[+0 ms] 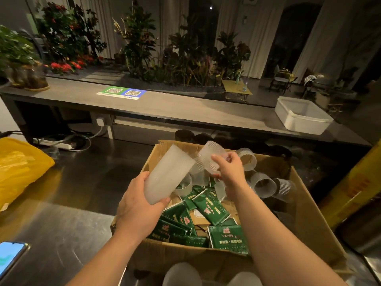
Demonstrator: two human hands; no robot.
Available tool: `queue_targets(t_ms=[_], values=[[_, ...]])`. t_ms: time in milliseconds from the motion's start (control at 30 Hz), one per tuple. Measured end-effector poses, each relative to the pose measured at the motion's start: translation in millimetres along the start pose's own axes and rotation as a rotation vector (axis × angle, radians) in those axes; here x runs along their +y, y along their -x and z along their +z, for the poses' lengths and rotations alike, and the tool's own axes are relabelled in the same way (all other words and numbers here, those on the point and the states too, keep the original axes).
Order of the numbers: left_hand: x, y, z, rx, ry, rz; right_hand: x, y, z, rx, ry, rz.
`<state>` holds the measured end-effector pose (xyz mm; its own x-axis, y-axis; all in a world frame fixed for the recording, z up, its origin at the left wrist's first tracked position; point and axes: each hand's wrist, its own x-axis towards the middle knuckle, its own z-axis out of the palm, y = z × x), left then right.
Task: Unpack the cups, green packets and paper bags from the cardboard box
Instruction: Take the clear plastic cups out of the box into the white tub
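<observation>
Two frosted cups [181, 274] stand upside down at the very near edge, at 6 o'clock, and only their rounded bottoms show. At 8 o'clock a phone [10, 259] with a lit screen lies on the steel worktop [61, 234].

Just behind the two cups sits the open cardboard box [309, 219], on the same worktop, and both forearms of the person reach over its near wall. On the bottom of the box lie many green packets [210, 205], heaped in disorder, some flat and some leaning on each other.

Above them, the left hand [138, 201] is wrapped round the closed end of a tall frosted cup [169, 174], which is tilted with its mouth toward 1 o'clock. The right hand [231, 170] pinches a short ribbed cup [210, 155] between thumb and fingers, just beside the mouth of the tall one. I cannot tell if the two touch.

More loose ribbed cups [263, 185] lie on their sides in the far part of the box, between 12 and 3 o'clock from the hands. At 9 o'clock lies a yellow plastic bag [18, 166].

Farther away a long grey worktop [165, 108] crosses the room. It carries a white tub [303, 116] at 2 o'clock and a sheet with two QR codes [121, 92] at 11 o'clock. Behind it, potted plants [140, 42], some with red flowers, stand before pale curtains [228, 19].
</observation>
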<state>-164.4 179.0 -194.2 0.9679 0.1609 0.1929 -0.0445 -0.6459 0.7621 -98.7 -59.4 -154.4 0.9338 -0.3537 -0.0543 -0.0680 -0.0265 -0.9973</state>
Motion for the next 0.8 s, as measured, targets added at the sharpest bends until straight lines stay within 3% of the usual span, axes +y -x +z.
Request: queue_targets(t_ms=[100,267,433,567,700,733,800], values=[[2.1,1.2,0.2,-0.028,-0.059,0.037,-17.6,15.5,-8.5,-0.078,-0.141,-0.138],[4.2,6.1,0.4,-0.051,-0.107,0.118,-15.1,30.8,0.4,-0.28,0.205,-0.262],[2.9,6.8,-0.1,-0.026,-0.083,0.092,-17.3,39.4,9.3,-0.353,0.178,-0.253],[0.4,2.7,2.1,0.04,0.008,0.045,-11.7,43.1,16.4,-0.453,0.44,-0.366],[-1.7,-0.6,1.2,0.07,0.092,-0.008,-1.5,32.4,25.5,-0.26,0.334,-0.248],[-1.9,-1.2,0.8,0.079,0.113,-0.021,5.5,28.4,28.7,-0.213,0.461,-0.214],[-1.8,-2.0,0.0,0.089,0.148,-0.041,23.6,21.0,35.6,-0.297,0.761,-0.141]])
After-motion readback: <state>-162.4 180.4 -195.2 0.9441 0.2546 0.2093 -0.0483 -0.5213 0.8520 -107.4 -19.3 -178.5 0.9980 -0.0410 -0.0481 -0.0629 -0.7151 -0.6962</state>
